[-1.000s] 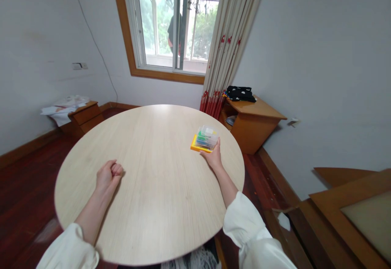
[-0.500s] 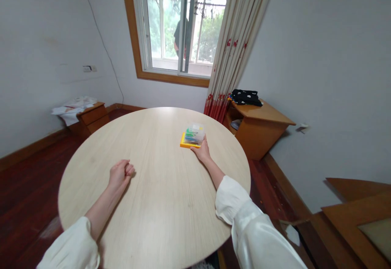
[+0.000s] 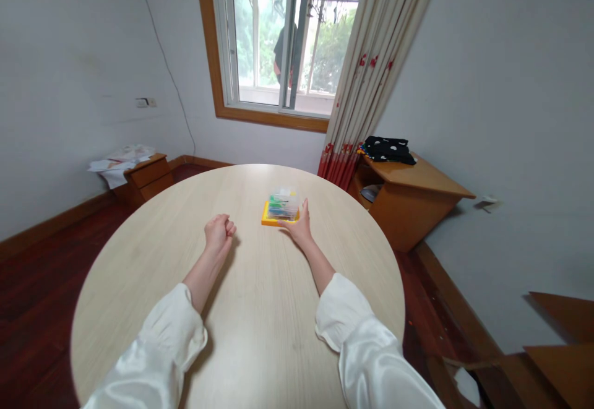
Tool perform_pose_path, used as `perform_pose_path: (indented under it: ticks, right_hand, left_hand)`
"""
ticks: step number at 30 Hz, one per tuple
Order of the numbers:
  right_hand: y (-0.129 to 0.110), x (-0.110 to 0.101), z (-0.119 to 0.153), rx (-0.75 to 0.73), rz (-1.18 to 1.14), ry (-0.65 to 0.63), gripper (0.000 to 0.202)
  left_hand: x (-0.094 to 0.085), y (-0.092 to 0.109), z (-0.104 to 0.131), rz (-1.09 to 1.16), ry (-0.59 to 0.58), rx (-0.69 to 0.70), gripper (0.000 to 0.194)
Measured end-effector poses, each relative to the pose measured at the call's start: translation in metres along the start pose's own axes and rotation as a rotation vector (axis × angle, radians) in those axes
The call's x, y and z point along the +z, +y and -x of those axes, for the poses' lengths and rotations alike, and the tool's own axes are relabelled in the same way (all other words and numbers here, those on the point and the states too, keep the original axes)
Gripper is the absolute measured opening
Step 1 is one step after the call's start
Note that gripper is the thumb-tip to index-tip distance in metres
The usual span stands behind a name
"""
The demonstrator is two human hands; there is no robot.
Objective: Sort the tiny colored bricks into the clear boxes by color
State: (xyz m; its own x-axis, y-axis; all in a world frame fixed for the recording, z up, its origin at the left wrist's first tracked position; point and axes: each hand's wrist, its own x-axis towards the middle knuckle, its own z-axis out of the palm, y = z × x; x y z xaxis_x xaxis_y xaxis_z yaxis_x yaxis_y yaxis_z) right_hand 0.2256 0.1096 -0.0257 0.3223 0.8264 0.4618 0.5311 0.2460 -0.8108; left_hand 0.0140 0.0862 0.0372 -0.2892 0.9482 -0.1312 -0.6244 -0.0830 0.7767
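A small clear plastic box with green and blue contents stands on a yellow base towards the far side of the round wooden table. What the contents are is too small to make out. My right hand is at the box's near right corner, thumb and fingers spread apart. Its thumb lies at the front edge of the yellow base, and its fingers point up beside the box's right side. To the left of the box, my left hand is closed in a fist above the table; its inside is hidden.
A wooden desk with folded black cloth stands beyond the table at the right. Papers lie on a low cabinet at the left. A curtain hangs by the window, with a person beyond the glass.
My left hand, still a fist, has moved right and forward, closer to the box. My right hand's fingers have spread away from the box's right side. The view has shifted slightly.
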Motion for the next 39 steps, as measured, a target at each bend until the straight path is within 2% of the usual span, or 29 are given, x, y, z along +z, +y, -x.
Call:
perform_pose_path:
  ticks: [2, 3, 6, 8, 11, 14, 18, 22, 26, 30, 33, 36, 39]
  right_hand:
    - [-0.012, -0.008, -0.006, -0.01, -0.005, 0.079, 0.109]
    - [-0.02, -0.013, -0.01, -0.06, 0.003, 0.097, 0.103]
    - [-0.045, -0.027, -0.026, -0.242, 0.099, 0.01, 0.078]
    - [-0.057, -0.032, -0.035, -0.284, 0.197, -0.06, 0.061]
    - [-0.065, -0.034, -0.042, -0.306, 0.298, -0.149, 0.043]
    - [-0.065, -0.033, -0.044, -0.35, 0.324, -0.162, 0.028]
    - [-0.066, -0.033, -0.044, -0.366, 0.31, -0.118, 0.031]
    - [-0.065, -0.033, -0.044, -0.348, 0.321, -0.116, 0.03]
    - [-0.059, -0.034, -0.045, -0.344, 0.334, -0.117, 0.028]
    - [-0.059, -0.038, -0.046, -0.35, 0.348, -0.179, 0.029]
    - [-0.072, -0.041, -0.043, -0.355, 0.356, -0.161, 0.037]
    - [-0.099, -0.04, -0.034, -0.446, 0.263, -0.151, 0.044]
    - [-0.128, -0.034, -0.016, -0.594, 0.169, -0.215, 0.042]
  left_hand:
    - [0.013, 0.003, -0.002, 0.018, 0.0, 0.032, 0.035]
    - [0.019, 0.006, -0.002, 0.018, -0.004, 0.046, 0.035]
    - [0.036, 0.02, 0.003, -0.013, -0.07, 0.175, 0.038]
    - [0.042, 0.032, 0.007, -0.071, -0.14, 0.259, 0.04]
    - [0.043, 0.048, 0.013, -0.211, -0.257, 0.324, 0.042]
    - [0.037, 0.06, 0.015, -0.437, -0.333, 0.33, 0.039]
    - [0.035, 0.062, 0.017, -0.679, -0.373, 0.306, 0.031]
    - [0.037, 0.056, 0.02, -0.772, -0.449, 0.242, 0.029]
    - [0.039, 0.051, 0.022, -0.768, -0.5, 0.209, 0.029]
    - [0.042, 0.049, 0.022, -0.649, -0.44, 0.172, 0.028]
    - [0.045, 0.047, 0.023, -0.501, -0.369, 0.108, 0.024]
    - [0.048, 0.048, 0.027, -0.311, -0.333, -0.092, 0.026]
    - [0.052, 0.051, 0.034, -0.139, -0.433, -0.373, 0.046]
